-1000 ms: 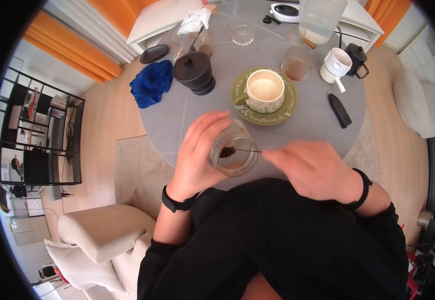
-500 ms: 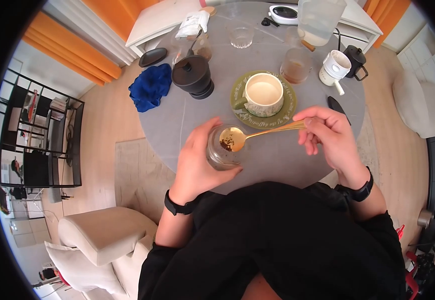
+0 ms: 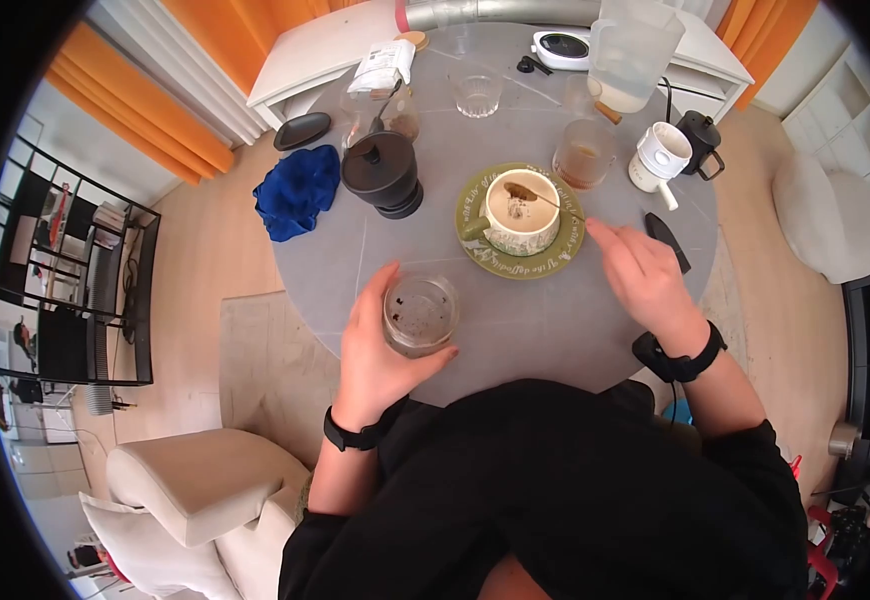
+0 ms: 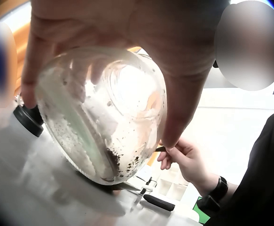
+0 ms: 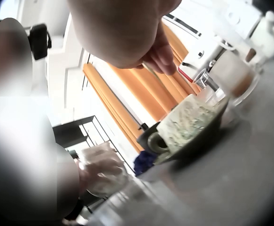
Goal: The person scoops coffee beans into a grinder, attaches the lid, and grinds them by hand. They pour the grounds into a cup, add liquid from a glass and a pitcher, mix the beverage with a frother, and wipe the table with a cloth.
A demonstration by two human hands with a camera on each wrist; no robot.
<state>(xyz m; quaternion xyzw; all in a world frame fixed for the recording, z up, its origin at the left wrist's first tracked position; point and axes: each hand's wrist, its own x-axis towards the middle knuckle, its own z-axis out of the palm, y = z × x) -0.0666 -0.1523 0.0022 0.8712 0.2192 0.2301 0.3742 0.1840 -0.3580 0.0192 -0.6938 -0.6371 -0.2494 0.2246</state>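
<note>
In the head view my left hand (image 3: 380, 345) grips a clear glass jar (image 3: 421, 312) near the table's front edge. Dark specks cling inside the jar (image 4: 104, 117), seen close in the left wrist view. My right hand (image 3: 647, 280) pinches the handle of a spoon (image 3: 545, 200), whose bowl is tilted over the cream cup (image 3: 522, 238). Dark bits lie inside the cup. The cup stands on a green saucer (image 3: 475, 252) with white lettering. In the right wrist view the hand (image 5: 123, 33) is above the patterned cup (image 5: 186, 123); the spoon is not clearly seen there.
Left of the saucer are a black grinder (image 3: 383, 175) and a blue cloth (image 3: 297, 192). Behind and to the right stand a glass with brown liquid (image 3: 584, 155), a pitcher (image 3: 635, 60), a white cup (image 3: 658, 160) and a black kettle (image 3: 700, 145). A black object (image 3: 667, 242) lies right.
The spoon, with dark bits in it, has moved from the jar to the cup, where dark bits now show. My left hand has shifted slightly left with the jar.
</note>
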